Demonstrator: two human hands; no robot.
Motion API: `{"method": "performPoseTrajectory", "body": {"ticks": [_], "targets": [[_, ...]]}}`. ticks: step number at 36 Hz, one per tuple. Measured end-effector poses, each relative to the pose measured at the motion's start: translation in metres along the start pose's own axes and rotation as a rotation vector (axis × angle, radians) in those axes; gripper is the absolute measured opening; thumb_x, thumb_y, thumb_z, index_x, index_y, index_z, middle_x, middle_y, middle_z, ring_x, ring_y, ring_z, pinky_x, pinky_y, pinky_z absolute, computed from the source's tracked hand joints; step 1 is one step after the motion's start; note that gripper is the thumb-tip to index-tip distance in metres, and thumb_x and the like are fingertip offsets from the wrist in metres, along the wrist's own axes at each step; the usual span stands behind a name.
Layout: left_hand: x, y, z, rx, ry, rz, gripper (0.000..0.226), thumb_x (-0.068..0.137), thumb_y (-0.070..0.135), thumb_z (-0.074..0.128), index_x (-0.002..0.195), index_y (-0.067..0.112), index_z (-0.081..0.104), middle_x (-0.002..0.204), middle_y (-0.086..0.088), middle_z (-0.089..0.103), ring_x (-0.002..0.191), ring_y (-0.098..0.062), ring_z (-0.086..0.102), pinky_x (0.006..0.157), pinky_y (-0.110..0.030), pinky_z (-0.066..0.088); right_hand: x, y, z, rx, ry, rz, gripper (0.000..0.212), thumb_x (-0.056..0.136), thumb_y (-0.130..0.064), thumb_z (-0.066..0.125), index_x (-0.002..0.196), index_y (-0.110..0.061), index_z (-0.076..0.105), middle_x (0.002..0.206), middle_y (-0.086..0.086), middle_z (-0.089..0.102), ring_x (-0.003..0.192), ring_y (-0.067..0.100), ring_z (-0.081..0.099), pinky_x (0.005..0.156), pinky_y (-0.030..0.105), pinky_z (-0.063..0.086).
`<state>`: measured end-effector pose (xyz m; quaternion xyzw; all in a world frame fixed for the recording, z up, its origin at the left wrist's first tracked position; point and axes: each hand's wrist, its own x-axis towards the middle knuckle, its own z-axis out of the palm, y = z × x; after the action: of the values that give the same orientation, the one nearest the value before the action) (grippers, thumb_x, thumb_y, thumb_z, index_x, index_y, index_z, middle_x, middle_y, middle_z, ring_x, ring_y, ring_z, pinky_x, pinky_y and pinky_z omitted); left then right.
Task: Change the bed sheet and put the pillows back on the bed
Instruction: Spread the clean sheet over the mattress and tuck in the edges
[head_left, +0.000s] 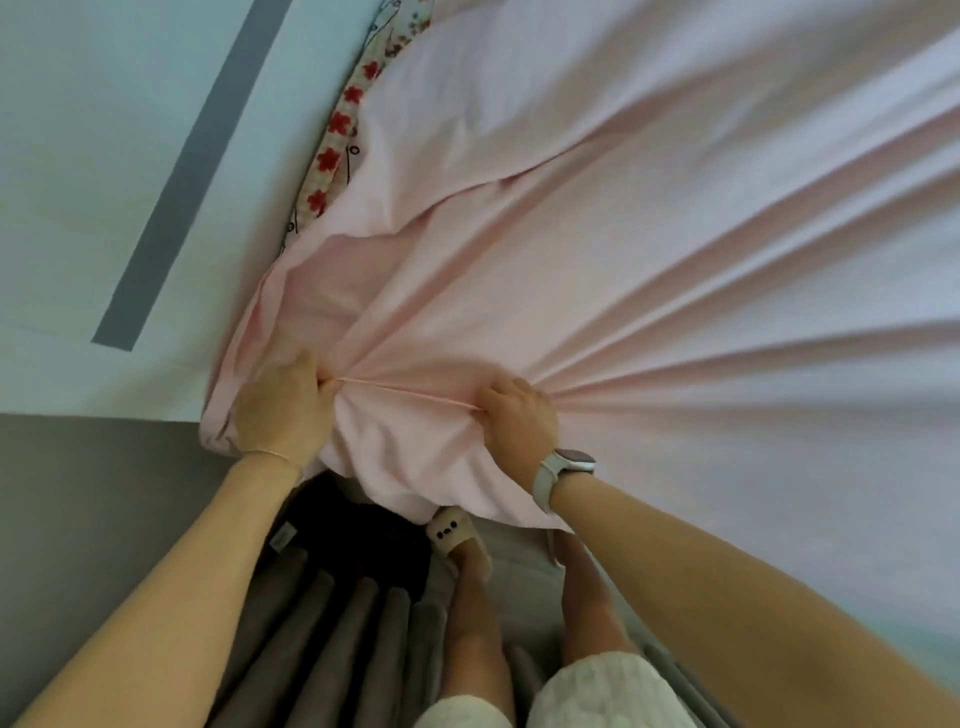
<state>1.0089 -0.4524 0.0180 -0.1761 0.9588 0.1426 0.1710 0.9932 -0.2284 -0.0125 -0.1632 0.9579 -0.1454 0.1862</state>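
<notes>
A pink sheet (649, 218) lies spread over the bed, drawn into long folds that fan out from its near corner. At that corner the person's left hand (283, 410) grips a bunch of the cloth, fingers curled tight round the hem. Just beside it, the right hand (517, 418), a pale watch (563, 467) on its wrist, pinches the same hem, which runs taut between the two hands. Along the sheet's far left edge a strip of flowered fabric (337, 140) shows against the wall (104, 156). Below the corner stands a slippered foot (457, 540).
</notes>
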Motion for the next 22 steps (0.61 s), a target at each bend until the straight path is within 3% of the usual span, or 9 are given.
{"method": "performPoseTrajectory", "body": {"ticks": [3,6,10,12,15,17,19,21,22], "targets": [[0.003,0.007,0.016,0.016,-0.247,0.093,0.019,0.090,0.021,0.053,0.099,0.008,0.064,0.111,-0.015,0.060,0.100,-0.033,0.056,0.075,-0.037,0.043,-0.008,0.016,0.008,-0.034,-0.236,0.044,0.036,0.092,-0.008,0.044,0.123,-0.020,0.058,0.134,0.000,0.048,0.125,0.024,0.038,0.096,0.034,0.028],[0.006,0.017,0.014,-0.085,-0.178,0.080,0.023,0.088,0.022,0.055,0.108,0.011,0.061,0.114,-0.011,0.056,0.101,-0.030,0.055,0.080,-0.037,0.045,-0.007,0.017,-0.001,-0.013,-0.310,0.013,0.037,0.094,-0.022,0.043,0.130,-0.024,0.052,0.143,-0.002,0.039,0.134,0.021,0.031,0.104,0.034,0.026],[0.025,0.034,-0.007,-0.206,0.072,-0.035,0.050,0.089,0.031,0.059,0.128,0.010,0.035,0.098,-0.014,0.061,0.086,-0.034,0.060,0.067,-0.040,0.047,0.014,0.017,-0.023,0.074,-0.316,0.017,0.033,0.095,-0.027,0.041,0.120,-0.021,0.061,0.125,0.001,0.056,0.112,0.026,0.053,0.089,0.034,0.046],[0.042,0.044,-0.020,-0.224,0.155,-0.086,0.071,0.088,0.033,0.062,0.141,0.013,0.019,0.106,-0.019,0.061,0.087,-0.038,0.060,0.068,-0.041,0.048,0.031,0.019,-0.035,0.122,-0.209,0.008,0.029,0.096,-0.025,0.041,0.112,-0.017,0.064,0.114,0.002,0.062,0.102,0.026,0.058,0.082,0.035,0.050],[0.073,0.057,-0.035,-0.219,0.153,-0.180,0.083,0.088,0.034,0.062,0.148,0.012,0.009,0.125,-0.024,0.055,0.105,-0.042,0.056,0.081,-0.045,0.046,0.065,0.020,-0.054,0.143,-0.074,-0.027,0.027,0.096,-0.023,0.042,0.101,-0.009,0.065,0.098,0.005,0.065,0.096,0.025,0.056,0.077,0.037,0.049],[0.096,0.058,-0.033,-0.300,0.127,-0.237,0.072,0.090,0.032,0.058,0.146,0.012,0.018,0.126,-0.024,0.055,0.107,-0.043,0.055,0.086,-0.047,0.047,0.093,0.018,-0.067,0.150,-0.007,-0.064,0.026,0.096,-0.021,0.042,0.098,-0.007,0.064,0.093,0.007,0.065,0.090,0.026,0.057,0.075,0.038,0.049],[0.117,0.057,-0.031,-0.444,0.083,-0.230,0.047,0.092,0.031,0.051,0.133,0.012,0.038,0.105,-0.024,0.064,0.090,-0.037,0.064,0.082,-0.045,0.051,0.126,0.013,-0.080,0.173,0.053,-0.099,0.025,0.096,-0.020,0.042,0.104,-0.008,0.063,0.094,0.007,0.065,0.090,0.025,0.057,0.077,0.040,0.049],[0.127,0.055,-0.031,-0.624,0.042,-0.217,0.029,0.096,0.029,0.043,0.114,0.009,0.050,0.078,-0.019,0.067,0.061,-0.021,0.067,0.073,-0.040,0.054,0.159,0.006,-0.091,0.180,0.075,-0.167,0.031,0.096,-0.018,0.042,0.124,-0.014,0.053,0.100,0.005,0.064,0.093,0.024,0.057,0.079,0.040,0.049],[0.128,0.055,-0.035,-0.746,0.053,-0.227,0.026,0.097,0.029,0.041,0.109,0.010,0.053,0.076,-0.017,0.068,0.059,-0.018,0.066,0.073,-0.040,0.055,0.174,0.000,-0.096,0.165,0.057,-0.215,0.041,0.095,-0.018,0.043,0.136,-0.016,0.042,0.102,0.005,0.063,0.092,0.024,0.057,0.078,0.040,0.049]]}}
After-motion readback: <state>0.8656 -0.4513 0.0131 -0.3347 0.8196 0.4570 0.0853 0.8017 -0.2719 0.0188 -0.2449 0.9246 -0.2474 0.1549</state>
